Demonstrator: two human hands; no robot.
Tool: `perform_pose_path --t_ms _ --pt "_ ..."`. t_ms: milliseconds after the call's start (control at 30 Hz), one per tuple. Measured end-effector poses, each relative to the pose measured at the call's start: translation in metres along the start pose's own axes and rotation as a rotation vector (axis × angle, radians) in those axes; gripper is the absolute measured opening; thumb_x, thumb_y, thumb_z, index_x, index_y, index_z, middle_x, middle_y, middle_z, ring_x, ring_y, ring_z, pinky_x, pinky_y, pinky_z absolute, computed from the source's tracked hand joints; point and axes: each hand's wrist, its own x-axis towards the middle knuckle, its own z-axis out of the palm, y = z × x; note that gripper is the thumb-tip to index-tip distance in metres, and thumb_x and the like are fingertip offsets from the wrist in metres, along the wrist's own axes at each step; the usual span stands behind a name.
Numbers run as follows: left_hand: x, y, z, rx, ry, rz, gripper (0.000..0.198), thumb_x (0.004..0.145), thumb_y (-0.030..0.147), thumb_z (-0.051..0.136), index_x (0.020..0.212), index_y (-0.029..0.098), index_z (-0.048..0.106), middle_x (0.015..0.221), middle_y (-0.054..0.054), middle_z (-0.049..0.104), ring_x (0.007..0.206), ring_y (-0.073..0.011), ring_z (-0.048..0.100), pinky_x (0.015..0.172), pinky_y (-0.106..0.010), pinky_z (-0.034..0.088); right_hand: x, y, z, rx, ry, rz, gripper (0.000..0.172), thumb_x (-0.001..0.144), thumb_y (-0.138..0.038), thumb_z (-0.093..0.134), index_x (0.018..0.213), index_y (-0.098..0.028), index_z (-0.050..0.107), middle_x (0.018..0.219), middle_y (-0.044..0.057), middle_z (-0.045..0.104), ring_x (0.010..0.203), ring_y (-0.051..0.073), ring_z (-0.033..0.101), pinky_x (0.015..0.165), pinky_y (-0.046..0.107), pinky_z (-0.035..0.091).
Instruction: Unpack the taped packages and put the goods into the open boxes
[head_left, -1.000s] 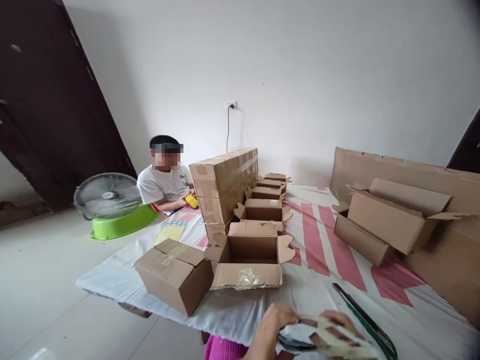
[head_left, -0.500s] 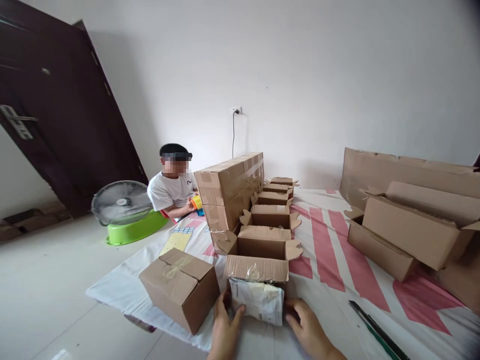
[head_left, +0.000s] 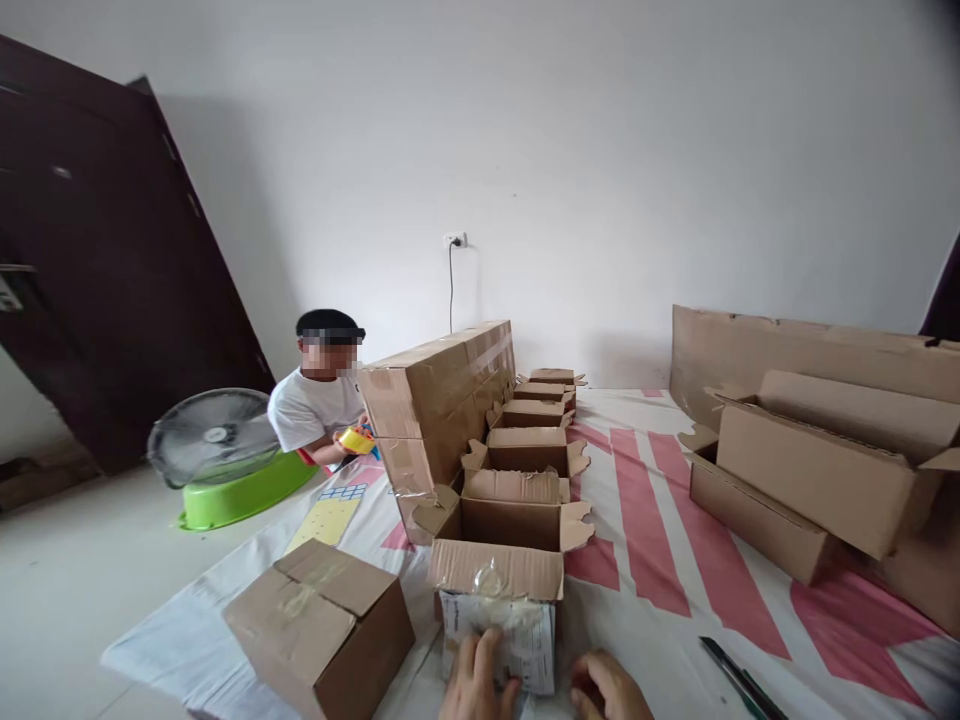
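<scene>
A left hand [head_left: 477,676] rests slightly spread on a printed packet [head_left: 534,640] before an open cardboard box [head_left: 498,568]; the right hand [head_left: 611,686], half-open, curls nearby.

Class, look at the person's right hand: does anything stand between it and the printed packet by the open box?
Nothing visible does: only tablecloth shows between the right hand and the printed packet. The cutter knife lies on that hand's other side.
</scene>
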Motion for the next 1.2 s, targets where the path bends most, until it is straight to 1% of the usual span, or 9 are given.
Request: perform_pose_path --t_ms 67,233,533,667,767,900,1033,1133,1200 --pt "0.008 0.002 0.001 -0.022 -0.038 -0.016 0.042 0.081 0.007 0.054 0.119 0.024 0.050 0.115 -0.006 0.059 0.112 -0.0219 0.061 0.094 -0.031 0.049 0.000 -0.001 -0.001 -0.006 -0.018 0.000 0.017 0.077 -0.019 0.054 0.090 -0.019 0.065 0.091 0.007 0.069 0.085 0.021 0.065 0.078 0.028 0.048" --pt "0.030 0.009 0.003 -0.103 0.007 0.099 0.037 0.082 0.006 0.054 0.115 0.022 0.053 0.111 -0.007 0.057 0.106 -0.0237 0.059 0.091 -0.036 0.048 -0.001 -0.007 -0.004 0.012 -0.015 -0.012 0.019 0.077 -0.015 0.053 0.092 -0.019 0.064 0.091 0.007 0.067 0.087 0.021 0.064 0.081 0.029 0.047" --pt "0.099 0.032 0.005 -0.020 0.036 0.126 0.035 0.075 0.007 0.066 0.106 0.019 0.055 0.105 -0.007 0.057 0.098 -0.0261 0.059 0.084 -0.036 0.045 -0.003 -0.007 -0.005 0.035 -0.006 -0.053 0.017 0.077 -0.015 0.053 0.089 -0.021 0.063 0.088 0.005 0.066 0.083 0.019 0.063 0.078 0.028 0.048" --pt "0.125 0.035 0.009 -0.004 0.041 0.114 0.036 0.072 0.009 0.068 0.105 0.020 0.055 0.106 -0.008 0.057 0.103 -0.0293 0.058 0.085 -0.038 0.042 -0.004 -0.004 -0.004 0.036 0.006 -0.079 0.016 0.079 -0.016 0.052 0.090 -0.021 0.063 0.088 0.005 0.066 0.082 0.019 0.063 0.078 0.029 0.049" --pt "0.137 0.037 0.014 -0.015 0.048 0.100 0.034 0.073 0.010 0.068 0.104 0.019 0.054 0.109 -0.009 0.056 0.109 -0.0308 0.055 0.089 -0.039 0.041 -0.004 -0.004 -0.004 0.036 0.023 -0.093 0.014 0.080 -0.019 0.053 0.089 -0.021 0.063 0.087 0.005 0.066 0.080 0.020 0.063 0.076 0.030 0.049" --pt "0.141 0.033 0.023 -0.062 0.051 0.073 0.031 0.077 0.012 0.064 0.105 0.020 0.053 0.111 -0.008 0.054 0.112 -0.0277 0.053 0.094 -0.039 0.041 -0.004 -0.008 -0.005 0.052 0.048 -0.089 0.014 0.082 -0.025 0.053 0.089 -0.021 0.064 0.087 0.006 0.068 0.080 0.020 0.064 0.076 0.031 0.050" --pt "0.131 0.029 0.031 -0.145 0.026 0.073 0.039 0.081 0.011 0.057 0.119 0.018 0.049 0.114 -0.011 0.053 0.111 -0.0260 0.054 0.099 -0.041 0.042 -0.005 -0.011 -0.006 0.058 0.057 -0.080 0.017 0.085 -0.030 0.052 0.089 -0.021 0.065 0.087 0.006 0.069 0.080 0.021 0.065 0.076 0.032 0.051" --pt "0.110 0.028 0.031 -0.219 0.000 0.103 0.054 0.078 0.009 0.057 0.130 0.014 0.043 0.125 -0.016 0.051 0.122 -0.0284 0.049 0.107 -0.045 0.037 -0.006 -0.010 -0.006 0.063 0.054 -0.077 0.021 0.087 -0.035 0.052 0.091 -0.021 0.066 0.088 0.006 0.070 0.081 0.021 0.066 0.076 0.032 0.052" --pt "0.088 0.026 0.023 -0.271 -0.038 0.166 0.063 0.075 0.010 0.060 0.134 0.014 0.042 0.130 -0.016 0.050 0.126 -0.0285 0.048 0.109 -0.045 0.037 -0.007 -0.008 -0.006 0.060 0.059 -0.069 0.024 0.088 -0.039 0.052 0.092 -0.021 0.067 0.089 0.007 0.071 0.083 0.022 0.067 0.077 0.033 0.053"
